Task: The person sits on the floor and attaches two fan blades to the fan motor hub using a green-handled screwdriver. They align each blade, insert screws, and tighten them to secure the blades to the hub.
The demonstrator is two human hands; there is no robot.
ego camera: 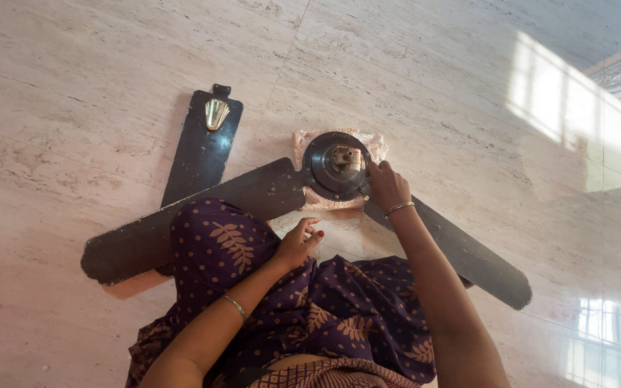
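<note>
On the cloth [375,144], fan motor [336,165] under right hand [386,185]

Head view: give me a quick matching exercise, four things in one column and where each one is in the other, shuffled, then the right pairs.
Things:
1. right hand
2. left hand
3. loose fan blade
4. cloth

Places:
A. lying apart on the floor, its gold-trimmed end pointing away from the person
B. under the fan hub
C. on the rim of the fan hub
D. over the purple patterned knee, fingers curled, close to the blade still joined to the hub

Pairs: 1-C, 2-D, 3-A, 4-B
</note>
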